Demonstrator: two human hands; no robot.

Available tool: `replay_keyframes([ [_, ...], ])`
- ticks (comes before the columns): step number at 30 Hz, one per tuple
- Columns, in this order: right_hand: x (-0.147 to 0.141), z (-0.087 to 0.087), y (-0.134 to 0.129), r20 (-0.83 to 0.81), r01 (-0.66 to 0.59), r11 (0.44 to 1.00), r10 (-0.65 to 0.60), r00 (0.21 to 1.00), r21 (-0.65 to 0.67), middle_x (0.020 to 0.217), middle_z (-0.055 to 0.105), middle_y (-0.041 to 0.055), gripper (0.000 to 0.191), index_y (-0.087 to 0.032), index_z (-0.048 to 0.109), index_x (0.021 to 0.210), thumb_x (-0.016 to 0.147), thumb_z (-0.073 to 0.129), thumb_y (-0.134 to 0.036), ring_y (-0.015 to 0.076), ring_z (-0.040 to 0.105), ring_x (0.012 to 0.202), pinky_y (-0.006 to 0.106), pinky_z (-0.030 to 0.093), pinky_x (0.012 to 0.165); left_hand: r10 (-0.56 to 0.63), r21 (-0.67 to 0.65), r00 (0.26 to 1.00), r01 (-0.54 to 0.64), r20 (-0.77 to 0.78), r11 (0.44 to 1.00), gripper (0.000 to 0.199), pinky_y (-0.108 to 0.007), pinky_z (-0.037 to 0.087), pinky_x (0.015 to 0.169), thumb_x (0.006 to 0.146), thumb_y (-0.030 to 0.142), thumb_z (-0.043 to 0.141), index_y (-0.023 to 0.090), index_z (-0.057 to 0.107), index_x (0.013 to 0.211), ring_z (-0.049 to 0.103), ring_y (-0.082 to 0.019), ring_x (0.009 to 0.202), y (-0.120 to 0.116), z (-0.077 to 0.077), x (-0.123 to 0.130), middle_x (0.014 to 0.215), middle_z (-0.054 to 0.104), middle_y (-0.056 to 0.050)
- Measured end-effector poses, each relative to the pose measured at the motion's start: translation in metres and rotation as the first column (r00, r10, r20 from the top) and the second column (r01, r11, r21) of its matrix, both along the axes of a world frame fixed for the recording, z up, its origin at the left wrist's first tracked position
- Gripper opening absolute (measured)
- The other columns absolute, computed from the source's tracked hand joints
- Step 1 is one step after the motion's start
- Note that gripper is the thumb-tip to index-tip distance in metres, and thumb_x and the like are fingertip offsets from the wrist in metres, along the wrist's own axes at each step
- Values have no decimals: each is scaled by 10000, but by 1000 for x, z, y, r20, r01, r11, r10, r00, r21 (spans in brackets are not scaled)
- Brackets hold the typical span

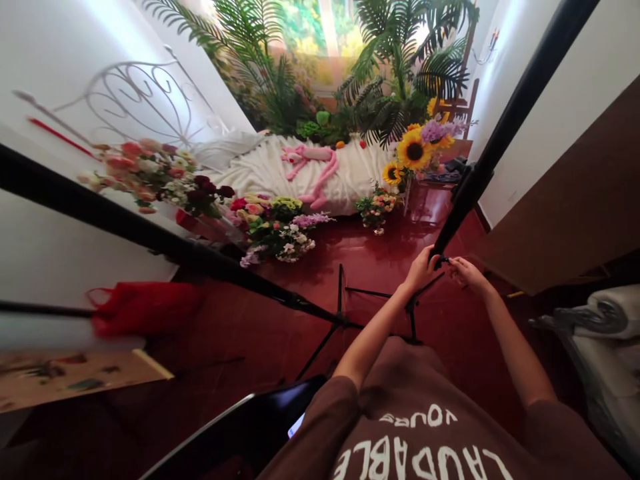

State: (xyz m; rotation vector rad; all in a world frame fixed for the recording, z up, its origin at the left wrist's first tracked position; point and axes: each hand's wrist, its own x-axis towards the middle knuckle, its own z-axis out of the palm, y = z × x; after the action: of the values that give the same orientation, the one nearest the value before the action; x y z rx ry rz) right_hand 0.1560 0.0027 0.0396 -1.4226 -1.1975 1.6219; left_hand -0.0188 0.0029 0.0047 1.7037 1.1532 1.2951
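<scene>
In the head view, a black light stand (480,160) slants from the upper right down to its folding legs on the floor. My left hand (421,268) is closed around the lower part of its pole. Just right of it, my right hand (467,273) has its fingers bent and pinched at a small black clamp knob (443,261) on the pole. A second black stand (215,263) leans in from the left, its legs spread on the floor near the first one. Neither hand touches that stand.
Ahead is a bed (350,177) with a pink plush toy (315,155), flower bunches (280,223), sunflowers (415,150) and palm plants (400,73). A red bag (145,308) is at left. A dark flat screen-like panel (240,427) lies beside me. White padded furniture (610,320) stands at right.
</scene>
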Motion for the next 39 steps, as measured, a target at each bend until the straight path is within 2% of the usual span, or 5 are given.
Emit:
replay_keyframes([
  [8, 11, 8, 16, -303, -135, 983, 92, 949, -126, 657, 625, -36, 220, -151, 559, 824, 706, 734, -214, 50, 494, 485, 147, 311, 415, 54, 8, 997, -54, -56, 999, 341, -316, 491, 894, 951, 351, 422, 195, 522, 1237, 644, -190, 1036, -2, -1, -1, 1136, 663, -104],
  [24, 12, -19, -4, 427, -93, 755, -260, 866, 649, 961, 669, 39, 128, -275, 671, 767, 715, 684, -159, 184, 597, 908, 335, 480, 908, 96, -41, 989, -102, -111, 994, 294, -276, 499, 834, 935, 310, 463, 204, 556, 1193, 668, -169, 932, -2, 5, 2, 1050, 694, -69],
  [28, 2, 23, 3, 473, -299, 520, -242, 847, 800, 1091, 627, 66, 185, -263, 635, 876, 719, 636, -164, 246, 575, 1033, 441, 455, 977, 89, -35, 991, -93, -105, 995, 303, -282, 503, 826, 938, 320, 455, 198, 553, 1198, 670, -171, 920, -2, 5, 1, 1043, 696, -74],
  [32, -28, 109, 16, 79, -23, 175, -318, 945, 984, 1195, 549, 74, 363, -288, 510, 1182, 828, 578, -245, 242, 537, 1137, 439, 483, 946, 83, -19, 993, -85, -89, 996, 314, -290, 506, 838, 942, 336, 449, 198, 549, 1205, 671, -169, 918, -3, 4, 1, 1040, 696, -76],
  [39, -88, 212, 35, 23, 31, 201, -261, 965, 979, 1042, 622, 17, 440, -310, 365, 1286, 908, 549, -444, 173, 676, 849, 303, 540, 679, 77, -37, 995, -80, -69, 996, 323, -283, 506, 823, 944, 340, 451, 191, 540, 1216, 671, -162, 904, -5, 5, 1, 1033, 695, -77],
])
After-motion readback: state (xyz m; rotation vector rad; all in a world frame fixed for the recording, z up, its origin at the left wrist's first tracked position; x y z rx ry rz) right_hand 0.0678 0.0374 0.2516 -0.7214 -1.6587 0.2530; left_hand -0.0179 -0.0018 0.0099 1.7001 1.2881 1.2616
